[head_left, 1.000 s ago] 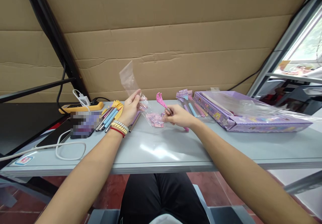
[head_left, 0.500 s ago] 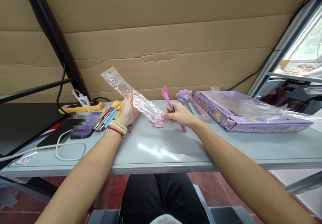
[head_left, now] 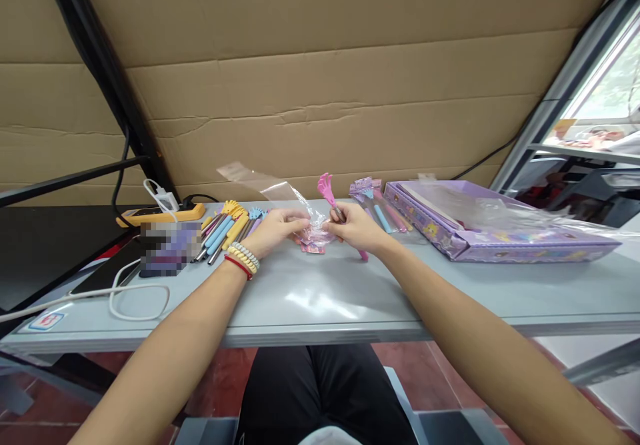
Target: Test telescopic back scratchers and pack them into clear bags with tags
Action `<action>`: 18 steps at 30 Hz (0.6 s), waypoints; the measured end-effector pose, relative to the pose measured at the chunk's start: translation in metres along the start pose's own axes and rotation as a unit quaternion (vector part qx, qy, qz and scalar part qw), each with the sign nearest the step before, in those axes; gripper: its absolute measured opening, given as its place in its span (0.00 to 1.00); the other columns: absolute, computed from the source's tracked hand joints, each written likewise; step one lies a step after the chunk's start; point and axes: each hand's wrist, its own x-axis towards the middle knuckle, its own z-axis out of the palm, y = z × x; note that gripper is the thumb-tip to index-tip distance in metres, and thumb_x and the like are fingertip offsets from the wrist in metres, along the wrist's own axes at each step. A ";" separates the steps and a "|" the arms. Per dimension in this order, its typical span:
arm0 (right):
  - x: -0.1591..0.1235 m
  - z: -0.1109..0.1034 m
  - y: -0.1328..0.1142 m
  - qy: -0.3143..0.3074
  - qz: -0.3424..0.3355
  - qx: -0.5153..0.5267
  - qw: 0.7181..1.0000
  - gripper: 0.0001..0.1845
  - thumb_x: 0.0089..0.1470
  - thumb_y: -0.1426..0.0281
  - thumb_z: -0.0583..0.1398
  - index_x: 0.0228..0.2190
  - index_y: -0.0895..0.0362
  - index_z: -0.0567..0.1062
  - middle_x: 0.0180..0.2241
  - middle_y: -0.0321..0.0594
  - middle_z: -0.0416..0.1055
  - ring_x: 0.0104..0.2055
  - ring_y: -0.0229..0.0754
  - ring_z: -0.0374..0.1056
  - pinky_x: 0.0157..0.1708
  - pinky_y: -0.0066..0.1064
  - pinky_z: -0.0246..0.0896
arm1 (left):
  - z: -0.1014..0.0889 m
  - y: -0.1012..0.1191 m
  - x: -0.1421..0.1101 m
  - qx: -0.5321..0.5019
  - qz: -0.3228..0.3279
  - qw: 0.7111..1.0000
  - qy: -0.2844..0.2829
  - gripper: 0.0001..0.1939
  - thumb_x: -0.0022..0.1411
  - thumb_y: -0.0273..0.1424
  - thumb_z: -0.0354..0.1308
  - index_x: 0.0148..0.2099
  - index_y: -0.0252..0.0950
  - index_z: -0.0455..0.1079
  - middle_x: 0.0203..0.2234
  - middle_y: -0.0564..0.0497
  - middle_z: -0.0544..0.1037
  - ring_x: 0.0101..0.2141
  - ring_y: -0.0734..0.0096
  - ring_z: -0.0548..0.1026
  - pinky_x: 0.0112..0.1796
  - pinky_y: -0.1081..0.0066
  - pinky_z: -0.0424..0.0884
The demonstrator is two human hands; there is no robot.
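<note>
My left hand (head_left: 281, 228) pinches the lower end of a long clear plastic sleeve (head_left: 260, 182), which trails up and to the left over the table. My right hand (head_left: 353, 226) is closed round a pink hand-shaped scratcher (head_left: 329, 190), its claw end sticking up and its handle end poking out below my palm; its fingertips also touch the sleeve's end. A small pink printed card (head_left: 313, 245) lies under the two hands.
Several scratchers with blue, yellow and pink handles (head_left: 223, 228) lie left of my left hand. Bagged ones (head_left: 376, 206) and a purple box (head_left: 480, 235) sit right. A phone, white cable (head_left: 131, 293) and yellow power strip (head_left: 163, 214) occupy the grey table's (head_left: 325, 298) left end.
My left hand has slid right along the sleeve to meet my right hand. The sleeve, which was held up, has dropped lower and flatter. My right hand barely moved.
</note>
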 end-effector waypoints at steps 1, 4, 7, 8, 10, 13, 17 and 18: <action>0.001 0.000 0.001 0.002 0.005 -0.014 1.000 0.15 0.42 0.70 0.61 0.21 0.54 0.56 0.17 0.27 0.54 0.20 0.31 0.52 0.21 0.27 0.47 | 0.000 -0.001 0.001 0.010 -0.004 1.000 0.012 0.14 0.49 0.33 0.66 0.36 0.30 0.72 0.23 0.49 0.76 0.25 0.71 0.75 0.28 0.71 0.71; 0.003 0.000 0.004 0.019 0.028 -0.054 0.998 0.08 0.41 0.68 0.60 0.22 0.57 0.64 0.20 0.30 0.60 0.23 0.32 0.55 0.23 0.27 0.48 | -0.005 -0.005 0.006 -0.004 -0.001 0.997 0.073 0.10 0.50 0.32 0.66 0.31 0.30 0.71 0.22 0.50 0.76 0.23 0.72 0.74 0.28 0.71 0.71; 0.003 -0.002 0.004 0.041 0.059 -0.099 0.992 0.07 0.44 0.67 0.58 0.24 0.58 0.70 0.21 0.33 0.63 0.23 0.34 0.55 0.23 0.28 0.48 | -0.013 -0.006 0.009 -0.032 -0.011 0.988 0.151 0.07 0.51 0.28 0.65 0.28 0.30 0.70 0.20 0.51 0.74 0.21 0.72 0.74 0.25 0.72 0.70; 0.003 -0.003 0.004 0.044 0.058 -0.115 0.991 0.08 0.45 0.66 0.57 0.24 0.59 0.71 0.20 0.34 0.63 0.23 0.34 0.55 0.23 0.28 0.47 | -0.016 -0.005 0.010 -0.037 -0.017 0.984 0.175 0.06 0.51 0.26 0.65 0.28 0.30 0.70 0.20 0.51 0.74 0.20 0.72 0.74 0.23 0.73 0.69; 0.002 -0.005 0.002 0.037 0.031 -0.134 0.990 0.11 0.48 0.64 0.56 0.24 0.58 0.72 0.19 0.34 0.62 0.23 0.34 0.54 0.24 0.28 0.47 | -0.019 -0.005 0.010 -0.045 -0.023 0.977 0.207 0.06 0.51 0.25 0.65 0.27 0.30 0.70 0.19 0.51 0.74 0.18 0.73 0.73 0.21 0.74 0.67; -0.001 -0.005 -0.001 0.003 -0.024 -0.157 0.987 0.14 0.52 0.61 0.54 0.28 0.58 0.74 0.18 0.32 0.58 0.22 0.33 0.52 0.25 0.28 0.46 | -0.021 -0.006 0.011 -0.046 -0.020 0.974 0.220 0.07 0.50 0.26 0.66 0.27 0.29 0.70 0.18 0.51 0.74 0.17 0.73 0.72 0.19 0.75 0.67; -0.003 -0.002 -0.003 -0.002 -0.066 -0.218 0.974 0.15 0.53 0.61 0.54 0.23 0.58 0.72 0.19 0.31 0.52 0.23 0.33 0.45 0.25 0.28 0.41 | -0.025 -0.009 0.013 -0.021 -0.009 0.973 0.230 0.07 0.52 0.26 0.64 0.26 0.30 0.70 0.17 0.52 0.73 0.17 0.73 0.72 0.19 0.75 0.66; -0.002 -0.002 -0.002 0.004 -0.063 -0.228 0.972 0.15 0.53 0.62 0.53 0.22 0.58 0.70 0.19 0.31 0.51 0.23 0.33 0.45 0.25 0.29 0.41 | -0.026 -0.010 0.014 -0.015 -0.006 0.972 0.235 0.06 0.52 0.26 0.64 0.27 0.31 0.70 0.17 0.52 0.73 0.17 0.73 0.72 0.18 0.75 0.66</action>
